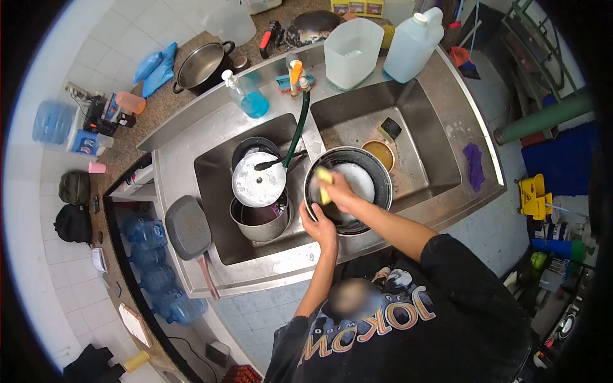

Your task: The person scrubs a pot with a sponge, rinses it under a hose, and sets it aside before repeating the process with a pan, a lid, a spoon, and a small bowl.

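Observation:
A dark, deep pot (383,191) with a metallic rim is tilted over the right part of the double sink. My left hand (319,227) grips its near-left rim, fingers closed on the edge. Inside the pot my right hand (340,193) is closed on a yellow sponge (324,183), close to the inner left wall. A pale, foamy-looking round patch (359,181) shows in the pot. Left of my hands, a foam-covered lid (255,182) rests above a grey pot (265,228) in the left basin, with a dark pan partly hidden behind it.
A green hose (299,124) hangs from the tap. The right basin holds a dark scrubbing sponge (389,129) and a small brownish bowl (379,154). A frying pan (186,225) lies on the left drainboard. Behind stand a blue soap bottle (249,99) and a white jug (412,48).

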Motion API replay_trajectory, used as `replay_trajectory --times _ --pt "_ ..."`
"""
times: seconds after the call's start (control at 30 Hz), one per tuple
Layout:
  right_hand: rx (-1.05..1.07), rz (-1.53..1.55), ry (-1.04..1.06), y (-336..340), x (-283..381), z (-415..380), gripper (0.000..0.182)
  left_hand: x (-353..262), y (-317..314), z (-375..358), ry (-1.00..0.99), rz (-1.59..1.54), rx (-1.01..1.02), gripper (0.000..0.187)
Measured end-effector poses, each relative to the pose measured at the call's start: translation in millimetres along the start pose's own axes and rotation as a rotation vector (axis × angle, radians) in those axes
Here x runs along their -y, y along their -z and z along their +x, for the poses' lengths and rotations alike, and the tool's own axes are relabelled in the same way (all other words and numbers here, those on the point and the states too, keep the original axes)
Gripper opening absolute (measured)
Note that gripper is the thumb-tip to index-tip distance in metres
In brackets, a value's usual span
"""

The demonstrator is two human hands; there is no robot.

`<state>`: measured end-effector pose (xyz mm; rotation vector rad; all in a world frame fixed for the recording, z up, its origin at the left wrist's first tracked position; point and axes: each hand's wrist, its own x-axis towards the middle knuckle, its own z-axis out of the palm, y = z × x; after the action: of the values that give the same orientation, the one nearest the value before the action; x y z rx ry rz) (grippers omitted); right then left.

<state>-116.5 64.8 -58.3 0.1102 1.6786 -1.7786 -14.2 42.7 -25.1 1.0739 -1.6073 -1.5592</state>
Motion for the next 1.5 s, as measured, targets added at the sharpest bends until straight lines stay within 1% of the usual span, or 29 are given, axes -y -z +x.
replay_trajectory --times 0.03,0.07,0.13,0.2,0.27,0.3,0.33,0.4,0.5,0.53,0.6,0.63,0.7,0.73,0.8,0.83,0.9,0.93,1.0,1.07,1.1,1.13,1.2,1.23,1.27,1.37,1.4,1.47,1.5 --pt "-0.208 0.172 -0.053 -4.3 3.6 8.6 0.033 1.5 3.9 -1.2 0.012 -0.027 0.012 0.026" --pt "-0.456 0.233 -0.031 -7.1 2.7 22.6 0.036 3.2 6.9 -2.0 0.024 -0.054 0.024 0.026" --pt "-0.736 0.347 -0.073 -15.7 5.2 33.3 0.031 0.4 10.0 -2.7 0.057 -0.101 0.040 0.026" --pt "-0.423 0.082 -0.043 -16.9 6.4 10.2 0.024 -1.2 9.0 0.3 0.053 -0.111 0.025 0.025" --pt "0.030 -0.297 0.170 -13.4 -12.9 -10.1 0.011 3.3 10.4 10.2 0.059 -0.133 -0.016 0.024" --pt "0.245 -0.420 0.181 -9.3 -17.1 -19.9 0.011 6.7 12.6 17.1 0.068 -0.152 -0.052 0.023" --pt "0.536 -0.734 -0.011 3.0 -2.7 -25.7 0.016 6.9 19.2 25.1 0.101 -0.135 -0.095 0.025" --pt "0.935 -1.054 0.225 24.9 13.7 -22.9 0.021 4.9 30.3 36.3 0.072 -0.145 -0.128 0.027" --pt "1.169 -1.190 0.198 37.1 69.7 -24.6 0.028 2.2 44.4 46.5 0.082 -0.145 -0.140 0.033" --pt "1.171 -1.192 0.199 38.0 88.3 -25.0 0.028 -0.6 47.0 50.8 0.072 -0.134 -0.155 0.033" --pt "1.220 -1.093 0.320 39.1 127.0 -28.8 0.029 -9.7 55.4 61.8 0.017 -0.154 -0.191 0.032" --pt "1.232 -1.096 0.322 42.2 142.4 -30.8 0.029 -20.5 59.4 67.4 -0.013 -0.153 -0.248 0.032" --pt "1.087 -0.871 0.417 53.0 164.9 -31.3 0.026 -23.8 79.0 85.9 0.009 -0.164 -0.341 0.032" --pt "1.117 -0.872 0.423 58.3 168.0 -29.7 0.026 -29.3 89.8 93.4 0.032 -0.163 -0.389 0.032" --pt "0.761 -0.672 0.487 58.9 172.0 -27.3 0.026 -30.9 108.0 102.8 -0.002 -0.131 -0.448 0.032" --pt "0.787 -0.666 0.494 49.0 171.5 -28.3 0.026 -33.2 114.7 104.9 -0.044 -0.079 -0.452 0.032" --pt "0.569 -0.603 0.480 27.4 170.5 -33.7 0.027 -42.4 119.7 103.9 -0.141 -0.016 -0.401 0.032" --pt "0.570 -0.599 0.476 13.5 167.1 -32.5 0.027 -48.9 117.9 100.7 -0.140 -0.010 -0.400 0.032" --pt "0.593 -0.820 0.934 -18.6 150.7 -26.1 0.029 -64.0 108.6 90.4 -0.359 0.288 -0.322 0.035" --pt "0.507 -1.034 1.219 -40.2 118.9 -9.5 0.024 -94.8 89.5 74.7 -0.481 0.379 -0.259 0.035" --pt "0.468 -1.184 1.291 -43.0 105.2 1.9 0.024 -101.9 82.8 69.0 -0.548 0.396 -0.239 0.035" --pt "0.466 -1.186 1.287 -41.5 94.5 5.8 0.024 -107.8 77.7 63.7 -0.615 0.413 -0.220 0.035" --pt "0.347 -1.509 1.381 -32.5 77.0 9.8 0.029 -119.8 68.2 54.8 -0.692 0.407 -0.163 0.036" --pt "0.398 -1.494 1.258 -25.8 67.7 3.9 0.036 -118.0 65.6 53.9 -0.750 0.430 -0.122 0.036" --pt "0.396 -1.499 1.254 -22.2 56.6 -3.0 0.036 -115.8 62.7 52.7 -0.807 0.454 -0.080 0.036" --pt "0.422 -1.111 0.808 -14.0 20.0 -19.2 0.042 -112.8 38.2 54.4 -0.791 0.418 -0.066 0.036" --pt "0.399 -1.111 0.799 -16.3 24.6 -22.5 0.042 -111.5 29.1 55.1 -0.796 0.409 -0.044 0.036" --pt "0.593 -0.766 0.387 -23.0 40.8 -29.4 0.043 -106.0 10.2 56.7 -0.805 0.413 -0.028 0.036" --pt "0.562 -0.759 0.385 -22.1 41.9 -28.4 0.043 -104.1 2.7 58.1 -0.797 0.422 -0.017 0.037"
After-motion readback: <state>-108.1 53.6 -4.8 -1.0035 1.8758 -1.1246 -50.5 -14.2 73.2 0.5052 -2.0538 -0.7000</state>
